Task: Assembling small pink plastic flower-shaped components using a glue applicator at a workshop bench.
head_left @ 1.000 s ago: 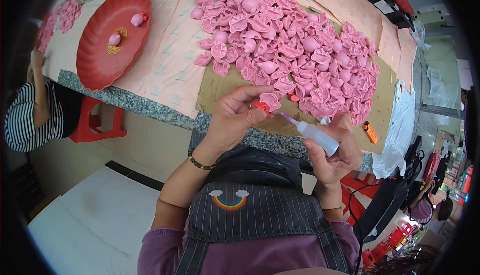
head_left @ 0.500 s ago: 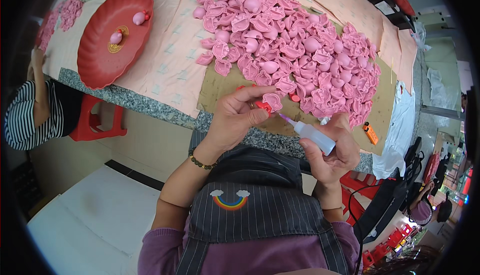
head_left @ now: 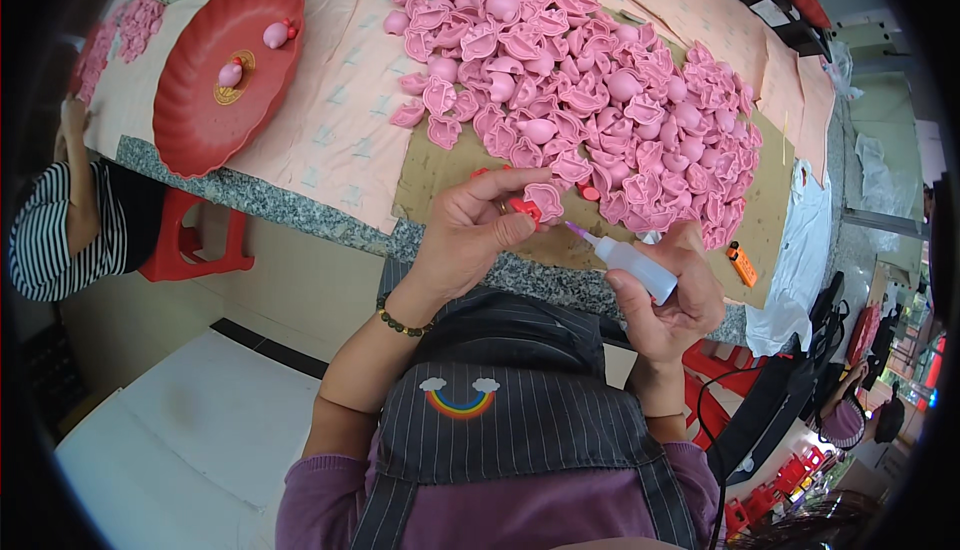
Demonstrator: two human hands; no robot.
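Between thumb and fingers, my left hand [head_left: 468,235] pinches a small red piece [head_left: 524,211] together with a pink cupped shell piece [head_left: 543,200]. My right hand [head_left: 672,295] grips a small translucent squeeze bottle [head_left: 637,267] with a purple nozzle tip [head_left: 576,230]. The tip points at the pink piece and stands a little to its right, apart from it. Right behind both hands spreads a large heap of pink shell pieces [head_left: 580,80] on a brown board [head_left: 440,175]. A few red bits lie beside my left fingers, partly hidden by them.
A red scalloped tray [head_left: 190,115] holding two finished pink-and-red pieces is on the left. An orange lighter [head_left: 742,264] lies right of my right hand. White plastic [head_left: 790,260] hangs over the granite edge. At far left sits a person in a striped top [head_left: 50,225] beside a red stool [head_left: 200,250].
My right hand has drawn the bottle slightly to the right, so its tip is farther from the pink piece. The left hand is nearly unmoved.
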